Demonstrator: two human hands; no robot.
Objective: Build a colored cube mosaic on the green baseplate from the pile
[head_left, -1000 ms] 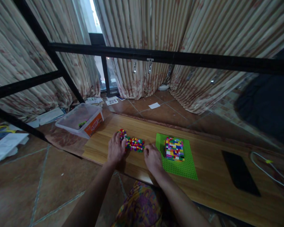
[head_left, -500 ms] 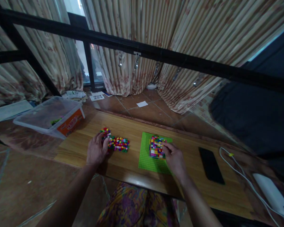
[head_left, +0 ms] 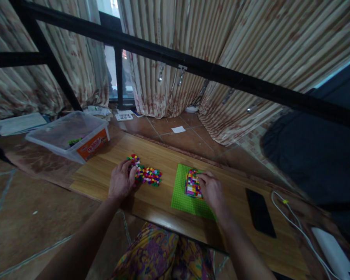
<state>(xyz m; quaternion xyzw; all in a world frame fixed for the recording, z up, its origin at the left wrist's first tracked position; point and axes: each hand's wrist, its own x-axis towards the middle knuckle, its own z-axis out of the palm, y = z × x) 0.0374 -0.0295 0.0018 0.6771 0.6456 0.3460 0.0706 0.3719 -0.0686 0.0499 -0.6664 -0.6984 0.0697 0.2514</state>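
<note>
On the wooden table lies a green studded baseplate [head_left: 177, 198]. A block of small multicoloured toy bricks [head_left: 193, 184] is built up on it. At the block's right side is my right hand [head_left: 211, 190], thumb and fingers pinched together over its top; whatever is between the fingertips is hidden. To the left, a loose pile of small coloured bricks [head_left: 148, 175] spreads over the wood. My left hand [head_left: 122, 181] rests at the pile's left end, fingers curved and thumb apart, covering some of the bricks.
A clear plastic box [head_left: 67, 132] with an orange label stands left of the wooden table [head_left: 105, 155]. Right of the baseplate lies a black phone [head_left: 260, 212], then a white cable [head_left: 297, 221] and a white device [head_left: 332, 249]. A dark metal bar [head_left: 163, 56] crosses before the curtains.
The view has shifted slightly. My right hand has moved a little over the block's upper right part, still pinched. My left hand stays at the brick pile.
</note>
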